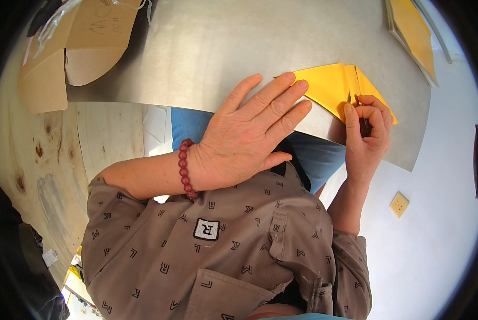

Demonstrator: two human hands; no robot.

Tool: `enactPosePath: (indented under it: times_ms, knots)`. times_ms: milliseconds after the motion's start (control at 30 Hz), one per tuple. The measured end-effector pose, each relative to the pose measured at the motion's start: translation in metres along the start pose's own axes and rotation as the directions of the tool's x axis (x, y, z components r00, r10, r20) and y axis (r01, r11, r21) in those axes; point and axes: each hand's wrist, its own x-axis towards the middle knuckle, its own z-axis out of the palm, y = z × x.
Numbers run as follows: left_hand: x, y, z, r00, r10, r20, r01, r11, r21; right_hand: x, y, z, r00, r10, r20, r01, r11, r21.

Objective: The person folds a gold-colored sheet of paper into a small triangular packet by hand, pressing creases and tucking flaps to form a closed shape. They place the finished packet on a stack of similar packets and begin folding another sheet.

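A folded sheet of yellow paper (320,85) lies at the near right edge of the metal tabletop, with pointed ends and creases near its middle. Fingers stretched out, my left hand (252,125) reaches over the table edge, its fingertips at the paper's left end. The wrist wears a dark red bead bracelet. My right hand (368,125) is closed, thumb and curled fingers pinching the paper's near edge by the creases. Those fingers hide part of the paper's right side.
The grey metal tabletop (212,42) has a curved-looking near edge. A cardboard box (97,40) with open flaps stands at the far left. More yellow sheets (412,34) lie at the far right. A socket (399,205) is on the white wall at right.
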Motion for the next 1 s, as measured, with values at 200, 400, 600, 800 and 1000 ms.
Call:
enactPosePath:
  times_ms: [200,400,600,800,1000]
  knots:
    - [-0.002,0.001,-0.008,0.997,-0.039,0.063,0.037,0.999,0.027,0.000,0.001,0.001,0.998,-0.057,-0.021,0.057,0.998,-0.005]
    - [0.000,0.001,-0.009,0.998,-0.039,0.056,0.036,0.998,0.050,0.000,0.001,0.002,0.999,-0.036,-0.030,0.037,0.999,0.017]
    - [-0.001,0.000,-0.008,0.995,-0.041,0.092,0.035,0.997,0.065,0.001,0.001,-0.001,1.000,-0.025,-0.017,0.026,0.999,0.032]
    - [0.000,0.000,-0.010,0.994,-0.053,0.093,0.048,0.997,0.056,0.002,0.000,0.000,0.999,-0.033,-0.001,0.033,0.999,0.017]
    - [0.001,0.001,-0.010,0.996,-0.039,0.075,0.034,0.997,0.065,0.003,0.000,-0.001,1.000,-0.029,0.011,0.029,1.000,0.005]
